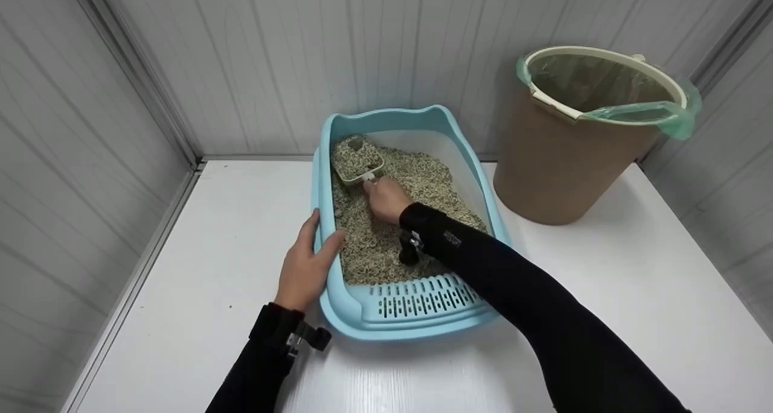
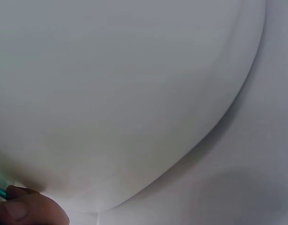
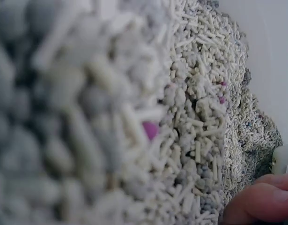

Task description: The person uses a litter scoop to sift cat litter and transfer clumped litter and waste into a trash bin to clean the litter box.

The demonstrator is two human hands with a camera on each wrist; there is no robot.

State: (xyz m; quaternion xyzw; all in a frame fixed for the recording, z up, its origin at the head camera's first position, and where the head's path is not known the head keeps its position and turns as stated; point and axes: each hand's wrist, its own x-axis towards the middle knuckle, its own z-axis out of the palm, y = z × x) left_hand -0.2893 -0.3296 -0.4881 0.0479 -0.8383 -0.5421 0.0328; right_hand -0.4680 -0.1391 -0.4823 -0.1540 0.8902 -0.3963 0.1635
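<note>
A light blue litter box (image 1: 415,325) holds grey-beige pellet litter (image 1: 416,183), with a few purple bits showing in the right wrist view. My right hand (image 1: 386,199) grips the handle of a pale litter scoop (image 1: 369,176) by the box's left wall. Litter fills the scoop, and a darker clump (image 1: 356,142) sits toward its far end. On the box's left rim, my left hand (image 1: 304,272) holds on with the thumb inside and the fingers outside. The left wrist view shows the thumb (image 2: 31,211) at a corner beside the box's pale outer side.
Behind on the right stands a brown bin (image 1: 546,165) with a cream rim and a green bag lining it. Grooved grey panels (image 1: 290,63) close in the back and both sides of the white table (image 1: 199,268). The box's front ledge (image 1: 423,297) is slotted.
</note>
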